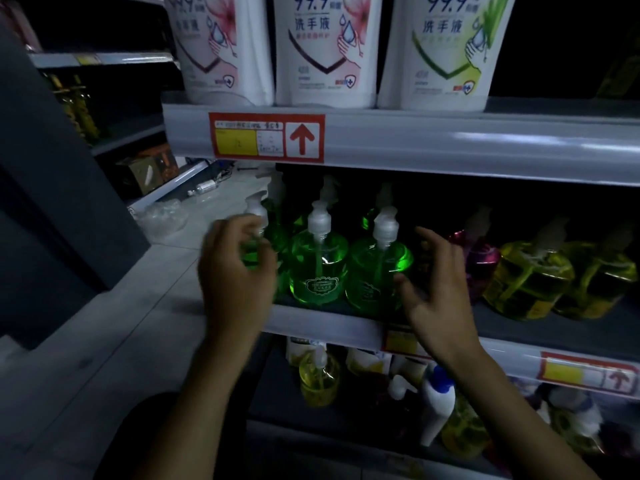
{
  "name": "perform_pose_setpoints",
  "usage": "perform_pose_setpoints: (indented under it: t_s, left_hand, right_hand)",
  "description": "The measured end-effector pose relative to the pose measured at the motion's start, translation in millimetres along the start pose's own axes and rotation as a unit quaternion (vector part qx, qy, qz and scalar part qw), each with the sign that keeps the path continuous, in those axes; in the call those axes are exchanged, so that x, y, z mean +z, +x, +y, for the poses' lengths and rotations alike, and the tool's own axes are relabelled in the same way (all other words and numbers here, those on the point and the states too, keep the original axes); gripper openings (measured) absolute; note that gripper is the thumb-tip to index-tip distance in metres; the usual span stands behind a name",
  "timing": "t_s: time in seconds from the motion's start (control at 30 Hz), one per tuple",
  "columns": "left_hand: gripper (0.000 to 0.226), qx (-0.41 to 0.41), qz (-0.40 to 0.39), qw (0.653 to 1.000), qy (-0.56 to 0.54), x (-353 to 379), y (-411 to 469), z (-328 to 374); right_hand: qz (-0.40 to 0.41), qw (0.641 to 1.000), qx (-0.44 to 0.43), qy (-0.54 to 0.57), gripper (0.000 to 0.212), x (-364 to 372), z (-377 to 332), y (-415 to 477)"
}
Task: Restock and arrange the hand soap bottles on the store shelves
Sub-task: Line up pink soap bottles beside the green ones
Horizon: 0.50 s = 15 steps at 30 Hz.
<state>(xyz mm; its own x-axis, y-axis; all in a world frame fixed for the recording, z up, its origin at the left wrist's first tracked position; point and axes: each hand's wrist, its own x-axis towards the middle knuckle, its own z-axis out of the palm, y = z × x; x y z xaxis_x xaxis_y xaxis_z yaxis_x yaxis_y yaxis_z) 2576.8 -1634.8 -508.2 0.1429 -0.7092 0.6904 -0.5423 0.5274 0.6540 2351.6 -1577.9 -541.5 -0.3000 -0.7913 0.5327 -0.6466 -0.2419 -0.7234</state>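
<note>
Green pump bottles of hand soap stand in a row on the middle shelf (322, 320). My left hand (235, 271) curls around the leftmost green bottle (254, 233) at the shelf's left end; only its white pump and a bit of green show. Two more green bottles, one in the middle (318, 268) and one to its right (375, 271), stand upright beside it. My right hand (436, 299) hovers open just right of the right green bottle, fingers spread, touching nothing I can make out. More green bottles stand behind in the dark.
A purple bottle (479, 261) and two yellow bottles (530, 278) fill the shelf to the right. White refill pouches (325, 50) stand on the shelf above. The lower shelf holds a yellow bottle (318, 379) and a white bottle with a blue cap (438, 403). Grey floor lies left.
</note>
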Motion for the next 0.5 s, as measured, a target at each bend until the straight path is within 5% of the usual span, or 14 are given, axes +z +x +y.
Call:
perform_pose_setpoints:
  t_s: [0.1,0.23,0.5]
  left_hand:
    - [0.043,-0.119,-0.084,0.987,0.064,-7.1,19.3,-24.1]
    - [0.059,-0.153,-0.212,0.965,0.015,4.5,27.4,-37.1]
    - [0.060,-0.143,-0.225,0.964,0.016,2.8,27.7,-46.1]
  right_hand:
    - [0.036,0.991,-0.073,-0.110,0.051,12.2,-21.2,-4.7]
    - [-0.054,0.983,-0.025,-0.174,0.062,29.3,-26.5,-2.1]
    - [-0.112,0.980,-0.040,-0.159,0.062,25.1,-13.6,15.0]
